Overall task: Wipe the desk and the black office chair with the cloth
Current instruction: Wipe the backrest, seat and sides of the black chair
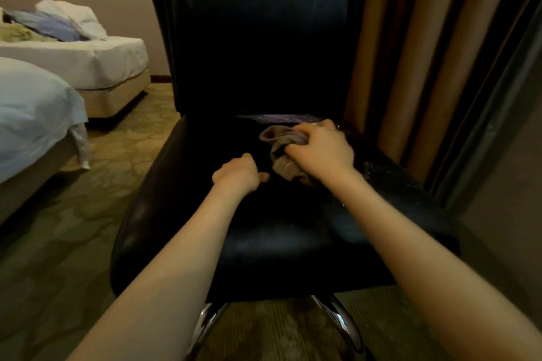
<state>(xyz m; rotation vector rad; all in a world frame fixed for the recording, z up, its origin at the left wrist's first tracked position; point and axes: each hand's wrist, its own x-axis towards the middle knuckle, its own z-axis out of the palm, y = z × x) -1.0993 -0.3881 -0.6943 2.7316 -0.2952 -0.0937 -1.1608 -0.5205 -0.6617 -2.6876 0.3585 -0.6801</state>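
right hand [322, 152] grips the bunched cloth [281, 166] on the black office chair [187, 202], left hand [239, 174] rests alongside, fingers curled, empty.

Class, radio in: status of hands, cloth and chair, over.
Right hand grips crumpled grey cloth on black padded chair seat. Left hand curled on seat. Nothing blocking.

Dim warm light, soft blur (edges bowed), faint seat sheen

Head camera looks forward and down; close above the chair seat [264, 228]; single view.
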